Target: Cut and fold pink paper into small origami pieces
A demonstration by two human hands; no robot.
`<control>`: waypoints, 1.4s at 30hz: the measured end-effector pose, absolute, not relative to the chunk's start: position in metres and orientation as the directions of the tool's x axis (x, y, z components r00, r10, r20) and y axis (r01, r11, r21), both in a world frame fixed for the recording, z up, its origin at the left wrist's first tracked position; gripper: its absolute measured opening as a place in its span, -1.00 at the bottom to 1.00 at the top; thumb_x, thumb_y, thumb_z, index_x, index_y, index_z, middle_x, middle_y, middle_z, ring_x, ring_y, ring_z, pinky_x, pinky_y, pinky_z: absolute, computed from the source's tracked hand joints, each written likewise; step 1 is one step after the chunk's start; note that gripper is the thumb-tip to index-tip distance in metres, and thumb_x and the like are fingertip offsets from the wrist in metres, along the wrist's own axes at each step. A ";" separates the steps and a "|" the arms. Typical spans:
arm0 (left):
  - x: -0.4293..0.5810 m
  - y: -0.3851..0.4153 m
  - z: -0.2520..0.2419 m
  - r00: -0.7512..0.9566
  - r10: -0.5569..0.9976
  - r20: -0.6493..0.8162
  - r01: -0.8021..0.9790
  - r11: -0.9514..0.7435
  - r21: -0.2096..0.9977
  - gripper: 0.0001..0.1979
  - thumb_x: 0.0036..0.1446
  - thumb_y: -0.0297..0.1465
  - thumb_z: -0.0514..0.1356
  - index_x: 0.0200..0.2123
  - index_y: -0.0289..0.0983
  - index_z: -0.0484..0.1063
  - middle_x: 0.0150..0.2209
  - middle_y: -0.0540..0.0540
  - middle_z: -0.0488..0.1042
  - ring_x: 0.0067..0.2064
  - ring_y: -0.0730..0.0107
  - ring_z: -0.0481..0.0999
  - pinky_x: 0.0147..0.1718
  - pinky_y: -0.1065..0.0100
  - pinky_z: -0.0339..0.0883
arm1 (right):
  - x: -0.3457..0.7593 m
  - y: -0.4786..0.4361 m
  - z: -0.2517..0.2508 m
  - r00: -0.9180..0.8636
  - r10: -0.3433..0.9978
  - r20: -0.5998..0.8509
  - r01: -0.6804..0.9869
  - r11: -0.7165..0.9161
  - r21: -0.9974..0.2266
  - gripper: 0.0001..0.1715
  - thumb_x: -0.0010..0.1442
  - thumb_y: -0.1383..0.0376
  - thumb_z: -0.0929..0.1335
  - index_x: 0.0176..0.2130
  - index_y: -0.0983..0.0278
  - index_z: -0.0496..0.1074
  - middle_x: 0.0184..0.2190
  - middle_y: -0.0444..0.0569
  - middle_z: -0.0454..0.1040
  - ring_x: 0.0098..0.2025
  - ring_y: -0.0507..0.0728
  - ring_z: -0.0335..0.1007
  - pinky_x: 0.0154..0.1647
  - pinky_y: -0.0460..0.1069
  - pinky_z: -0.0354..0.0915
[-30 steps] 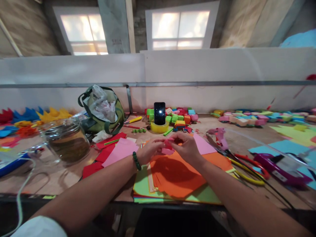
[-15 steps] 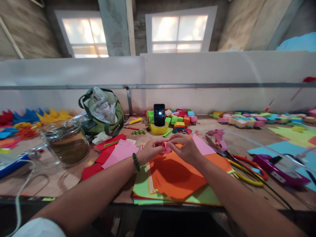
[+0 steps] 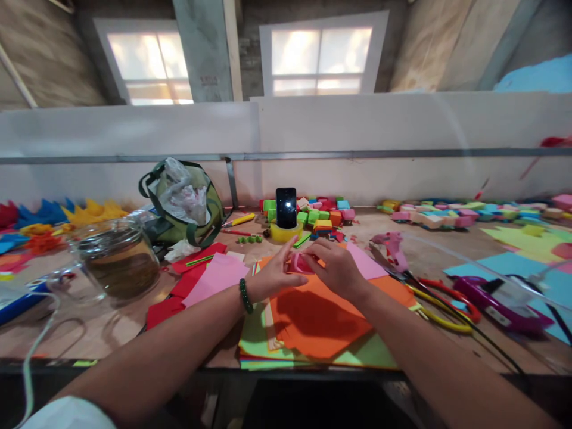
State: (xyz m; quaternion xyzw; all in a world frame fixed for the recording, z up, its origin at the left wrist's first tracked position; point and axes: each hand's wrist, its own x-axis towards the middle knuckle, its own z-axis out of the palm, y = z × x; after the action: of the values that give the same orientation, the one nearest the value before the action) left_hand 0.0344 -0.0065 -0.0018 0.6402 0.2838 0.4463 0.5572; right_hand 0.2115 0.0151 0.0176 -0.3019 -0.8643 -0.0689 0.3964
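A small folded piece of pink paper (image 3: pixel 299 263) is pinched in the fingertips of my right hand (image 3: pixel 336 267), above a stack of orange paper (image 3: pixel 324 322). Beside it, on the left, my left hand (image 3: pixel 273 279) has its thumb and fingers spread apart and grips nothing. Whether a left fingertip still touches the paper I cannot tell. Green sheets (image 3: pixel 254 336) lie under the orange ones. Flat pink paper (image 3: pixel 217 277) rests on red paper (image 3: pixel 181 287) left of my left wrist.
A glass jar (image 3: pixel 118 259) and a green bag (image 3: pixel 196 202) stand at left. A phone (image 3: pixel 286 206) leans upright in a yellow tape roll (image 3: pixel 281 233), near colourful paper blocks (image 3: pixel 319 214). At right lie a pink glue gun (image 3: pixel 393 250), scissors (image 3: pixel 447 316) and a purple tool (image 3: pixel 504 307).
My left hand has let go of the folded pink paper and its fingers have spread apart. My right hand keeps its pinch on the paper. The view has shifted slightly.
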 end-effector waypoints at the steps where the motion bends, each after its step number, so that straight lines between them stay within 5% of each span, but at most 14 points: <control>1: 0.035 -0.007 -0.001 0.455 0.858 0.238 -0.125 -0.203 0.971 0.01 -0.12 -0.47 0.33 0.34 -0.15 -0.14 0.03 -0.20 0.35 -0.08 0.28 0.43 -0.14 0.31 0.33 | 0.211 0.015 0.017 -0.495 0.465 0.734 0.575 0.809 -0.125 -0.84 0.23 0.34 0.29 -0.33 0.25 0.47 -0.38 -0.02 0.46 -0.35 0.08 0.39 -0.28 -0.04 0.29; 6: 0.036 -0.007 -0.004 0.407 0.855 0.321 0.099 -0.391 0.915 -0.09 -0.11 -0.52 0.26 0.32 -0.24 -0.03 0.00 -0.17 0.36 -0.15 0.35 0.39 -0.14 0.31 0.30 | 0.210 0.013 0.017 -0.541 0.496 0.679 0.595 0.797 -0.108 -0.89 0.10 0.41 0.36 -0.31 0.24 0.46 -0.36 -0.05 0.50 -0.31 0.08 0.40 -0.30 -0.06 0.27; 10: 0.038 -0.007 -0.008 0.463 0.817 0.343 0.114 -0.439 0.891 -0.10 -0.09 -0.53 0.22 0.32 -0.30 -0.06 -0.22 -0.10 0.42 -0.22 0.33 0.40 -0.17 0.30 0.31 | 0.209 0.010 0.018 -0.542 0.512 0.666 0.678 0.735 -0.014 -0.89 0.08 0.46 0.35 -0.40 0.25 0.42 -0.40 -0.03 0.51 -0.32 0.11 0.39 -0.34 -0.05 0.22; 23: 0.039 -0.014 0.002 0.355 0.911 0.211 -0.067 -0.201 0.977 -0.30 -0.07 -0.46 0.17 0.21 -0.24 0.19 -0.05 -0.11 0.39 0.01 0.24 0.33 0.00 0.21 0.23 | 0.202 0.001 0.016 -0.573 0.357 0.738 0.693 0.692 0.202 -0.84 0.11 0.44 0.31 -0.47 0.23 0.31 -0.46 -0.02 0.43 -0.32 0.16 0.29 -0.33 0.01 0.20; 26: 0.040 -0.011 0.002 0.302 0.922 0.243 -0.115 -0.217 0.969 -0.31 -0.13 -0.50 0.19 0.17 -0.27 0.23 -0.04 -0.11 0.38 0.00 0.25 0.33 -0.01 0.25 0.22 | 0.199 -0.001 0.015 -0.555 0.387 0.736 0.641 0.764 0.081 -0.92 0.11 0.41 0.31 -0.34 0.24 0.32 -0.33 0.02 0.42 -0.23 0.18 0.31 -0.28 0.02 0.27; 32: 0.034 -0.006 0.005 0.314 0.912 0.263 -0.396 -0.126 0.910 -0.24 -0.21 -0.54 0.16 0.18 -0.26 0.19 -0.16 -0.10 0.48 -0.12 0.26 0.45 -0.08 0.25 0.25 | 0.205 -0.001 0.020 -0.475 0.380 0.794 0.343 0.911 -0.231 -0.48 0.05 0.44 0.31 0.02 0.20 0.18 -0.18 0.02 0.33 -0.25 0.13 0.31 -0.22 0.05 0.35; 38: 0.029 -0.008 0.015 0.335 0.899 0.283 -0.459 -0.107 0.882 -0.17 -0.28 -0.55 0.07 0.21 -0.25 0.18 -0.21 -0.10 0.52 -0.12 0.24 0.49 -0.07 0.22 0.25 | 0.211 0.003 0.017 -0.322 0.481 0.815 0.311 0.867 -0.389 -0.73 0.19 0.42 0.22 -0.09 0.20 0.27 -0.26 -0.04 0.35 -0.29 0.09 0.34 -0.26 0.02 0.34; 42: 0.029 -0.010 0.016 0.338 0.890 0.306 -0.449 -0.133 0.883 -0.17 -0.27 -0.54 0.07 0.21 -0.25 0.16 -0.19 -0.11 0.52 -0.11 0.23 0.48 -0.06 0.21 0.25 | 0.210 0.002 0.018 -0.302 0.473 0.828 0.331 0.866 -0.374 -0.81 0.23 0.37 0.22 -0.12 0.19 0.27 -0.24 -0.02 0.37 -0.28 0.10 0.34 -0.26 0.02 0.33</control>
State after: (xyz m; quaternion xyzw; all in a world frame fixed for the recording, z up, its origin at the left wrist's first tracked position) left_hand 0.0289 -0.0095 0.0161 0.5284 0.2085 0.5360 0.6245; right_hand 0.2099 0.0016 0.0176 -0.2497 -0.8042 0.0664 0.5352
